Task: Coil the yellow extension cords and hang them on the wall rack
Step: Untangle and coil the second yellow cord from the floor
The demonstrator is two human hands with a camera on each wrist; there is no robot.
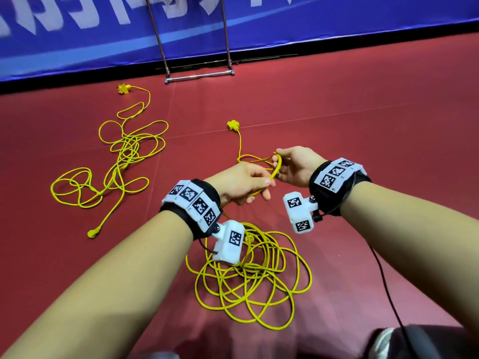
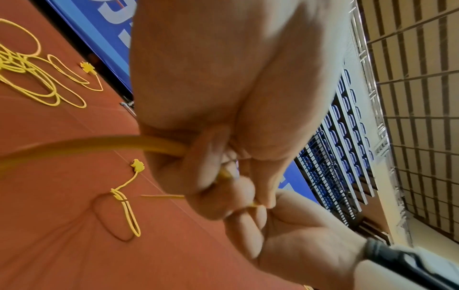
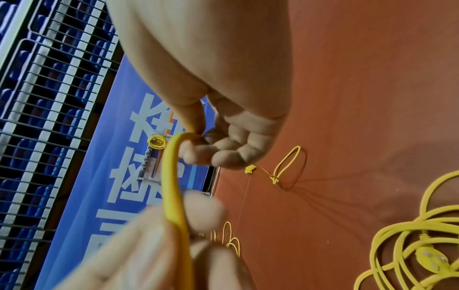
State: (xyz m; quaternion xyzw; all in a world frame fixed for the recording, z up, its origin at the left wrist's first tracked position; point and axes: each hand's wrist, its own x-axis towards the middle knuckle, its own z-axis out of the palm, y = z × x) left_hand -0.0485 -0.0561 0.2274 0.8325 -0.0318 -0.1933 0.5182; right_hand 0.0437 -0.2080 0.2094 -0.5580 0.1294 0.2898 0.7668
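Both hands hold one yellow extension cord (image 1: 275, 169) above the red floor. My left hand (image 1: 265, 189) grips it in curled fingers, and the cord (image 2: 99, 145) enters its fist from the left. My right hand (image 1: 280, 163) pinches a bend of the cord (image 3: 171, 186) just beyond it. This cord's loose loops (image 1: 248, 275) lie piled below my left wrist, and its socket end (image 1: 232, 125) rests on the floor ahead. A second yellow cord (image 1: 116, 164) lies tangled to the left. The metal rack (image 1: 199, 76) stands against the blue banner, with one small yellow coil (image 3: 157, 142) hanging on it.
A blue banner wall (image 1: 77, 35) runs along the far edge of the red floor (image 1: 363, 112). The second cord's socket (image 1: 124, 88) lies near the wall and its plug (image 1: 92, 233) nearer me. A black cable (image 1: 383, 275) hangs from my right wrist.
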